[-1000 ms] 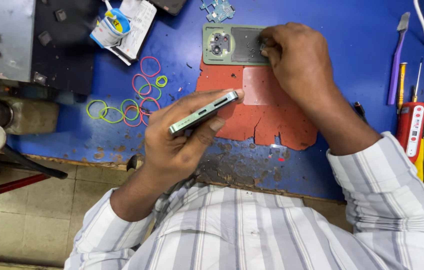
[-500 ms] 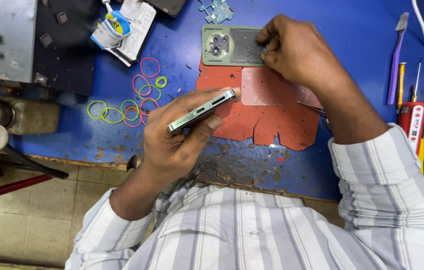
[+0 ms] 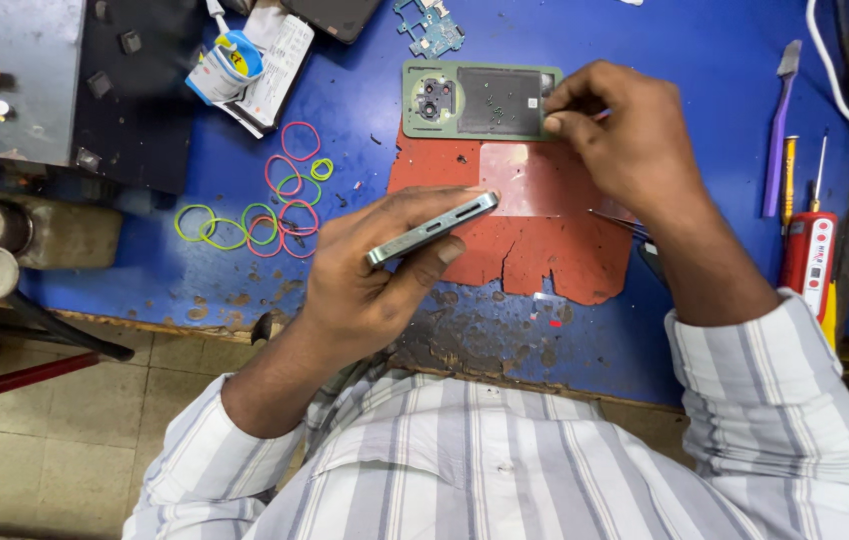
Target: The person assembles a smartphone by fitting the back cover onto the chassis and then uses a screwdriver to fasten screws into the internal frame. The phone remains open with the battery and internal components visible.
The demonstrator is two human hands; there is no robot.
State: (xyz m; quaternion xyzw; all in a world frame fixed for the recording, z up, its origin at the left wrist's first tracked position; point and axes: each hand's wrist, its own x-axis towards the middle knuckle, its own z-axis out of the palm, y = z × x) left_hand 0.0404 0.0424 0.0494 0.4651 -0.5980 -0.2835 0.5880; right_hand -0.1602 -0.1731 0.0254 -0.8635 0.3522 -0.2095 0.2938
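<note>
Phone [image 3: 432,229] sits edge-up at frame centre, clamped in the left hand [image 3: 375,275] above the red mat [image 3: 545,225]. Right hand [image 3: 625,140], upper right of centre, pinches the right edge of the green back cover [image 3: 480,100] lying flat on the blue worktop [image 3: 705,60]. Coloured rubber bands [image 3: 270,205] lie left of centre.

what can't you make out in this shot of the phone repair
Head view only:
- Phone screen: seen edge-on in the left hand.
- What the right hand's fingers pinch at the back cover: too small.
- Tweezers: mostly under the right wrist.
</note>
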